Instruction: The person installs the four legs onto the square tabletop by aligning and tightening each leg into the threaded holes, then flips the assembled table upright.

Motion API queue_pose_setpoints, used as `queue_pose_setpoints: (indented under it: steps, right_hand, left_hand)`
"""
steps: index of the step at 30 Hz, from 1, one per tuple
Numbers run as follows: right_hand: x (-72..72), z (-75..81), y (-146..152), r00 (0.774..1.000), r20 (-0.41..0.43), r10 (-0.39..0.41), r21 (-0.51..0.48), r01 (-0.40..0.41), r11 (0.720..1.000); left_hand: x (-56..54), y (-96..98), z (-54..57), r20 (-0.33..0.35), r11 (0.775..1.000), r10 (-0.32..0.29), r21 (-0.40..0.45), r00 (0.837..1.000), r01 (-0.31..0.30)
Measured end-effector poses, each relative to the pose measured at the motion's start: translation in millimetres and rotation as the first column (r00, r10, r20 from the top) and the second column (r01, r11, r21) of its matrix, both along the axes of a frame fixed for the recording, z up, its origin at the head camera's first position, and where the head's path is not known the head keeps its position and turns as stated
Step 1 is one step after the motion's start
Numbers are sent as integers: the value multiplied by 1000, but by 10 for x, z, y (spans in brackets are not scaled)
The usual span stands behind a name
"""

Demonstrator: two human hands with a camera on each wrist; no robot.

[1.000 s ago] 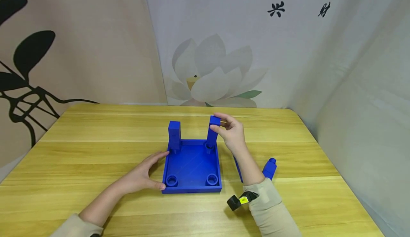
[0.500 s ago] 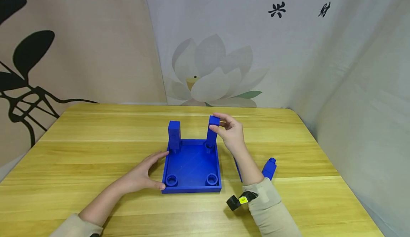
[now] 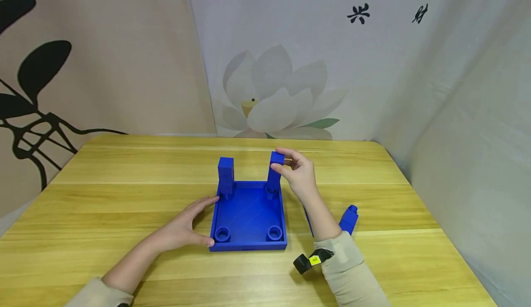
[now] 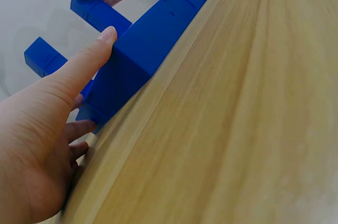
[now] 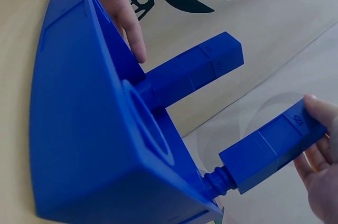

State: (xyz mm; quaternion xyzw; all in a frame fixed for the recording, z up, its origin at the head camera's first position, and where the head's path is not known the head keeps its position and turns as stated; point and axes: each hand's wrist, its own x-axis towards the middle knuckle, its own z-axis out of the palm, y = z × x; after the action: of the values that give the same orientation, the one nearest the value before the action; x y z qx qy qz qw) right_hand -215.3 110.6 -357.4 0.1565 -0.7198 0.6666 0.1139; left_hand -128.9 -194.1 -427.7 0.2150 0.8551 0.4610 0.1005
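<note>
One wooden table [image 3: 124, 168] bearing a blue tray [image 3: 249, 215]. Braces its left side with left hand [image 3: 180, 227], digits spread, likely against slipping. With right hand [image 3: 302, 177], pinches blue leg [image 3: 274, 178] near its top, thread [image 5: 219, 182] at far-right socket [image 3: 270, 193], seemingly for control. Second leg [image 3: 226, 178] upright, far left; loose leg [image 3: 349, 219] partly hidden by right forearm [image 3: 323, 217].

Head view looks forward and down over the counter [image 3: 124, 182]; both wrist views, close and tilted, share the blue tray [image 3: 249, 215]
</note>
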Motion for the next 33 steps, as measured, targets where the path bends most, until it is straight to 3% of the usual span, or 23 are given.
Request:
queue_pose_setpoints:
  steps: [10, 16, 30, 33]
  right_hand:
    - [11, -54, 8, 999, -31, 23, 24, -22, 999]
    - [-3, -104, 10, 999, -5, 38, 33, -38, 999]
    - [-3, -122, -23, 1000, 4, 9, 5, -10, 1000]
    - [51, -52, -31, 1000, -4, 20, 18, -20, 1000]
  left_hand:
    - [-3, 4, -12, -1, 1000, 0, -2, 1000, 0]
    - [2, 9, -10, 5, 1000, 0, -4, 1000, 0]
    - [8, 3, 5, 4, 1000, -2, 13, 1000, 2]
    - [6, 4, 8, 2, 1000, -6, 16, 1000, 6]
